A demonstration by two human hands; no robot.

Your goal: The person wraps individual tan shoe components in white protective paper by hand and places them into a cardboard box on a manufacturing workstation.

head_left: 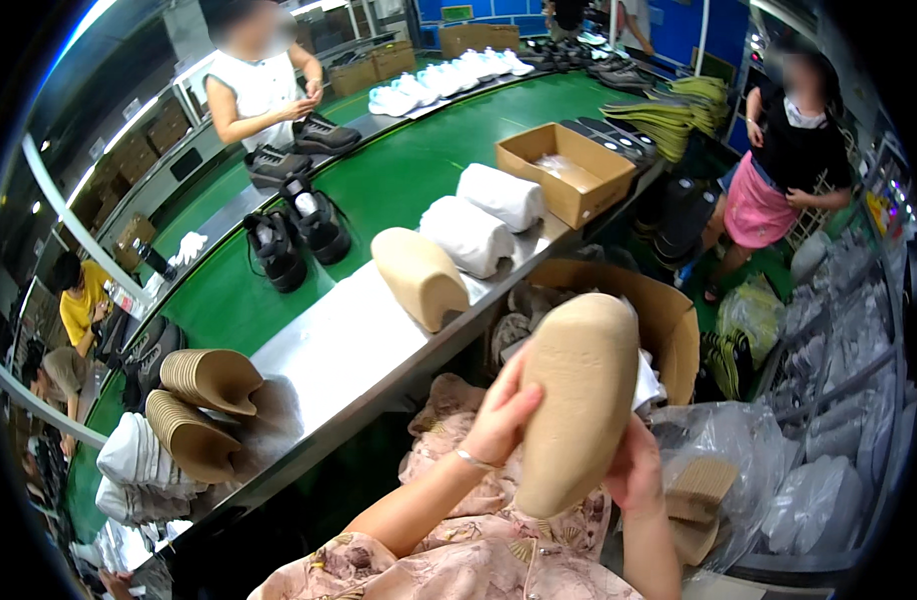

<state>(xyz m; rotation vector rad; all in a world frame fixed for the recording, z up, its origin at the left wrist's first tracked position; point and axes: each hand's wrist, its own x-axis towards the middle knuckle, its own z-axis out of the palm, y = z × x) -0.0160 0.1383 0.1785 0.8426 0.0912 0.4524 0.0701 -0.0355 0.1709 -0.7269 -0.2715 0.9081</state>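
Note:
A tan moulded-pulp shoe insert (pixel 582 390) is held up in front of my chest, its rounded, sole-like face showing. My left hand (pixel 507 412) grips its left edge, with the thumb lying on the face. On the lower right edge, my right hand (pixel 637 468) closes around it, fingers partly hidden behind. A bit of white paper (pixel 647 385) shows behind the insert's right side. Another tan insert (pixel 416 275) lies on the metal ledge (pixel 324 345), beside two white paper-wrapped bundles, one nearer (pixel 466 235) and one farther (pixel 501 196).
Nested tan inserts (pixel 204 380) and white paper stacks (pixel 139 465) stand at the ledge's left end. Black shoes (pixel 297 235) sit on the green belt (pixel 399 165). A cardboard box (pixel 566 172) stands at the far end; an open carton (pixel 669 310) is below. Co-workers stand across and right.

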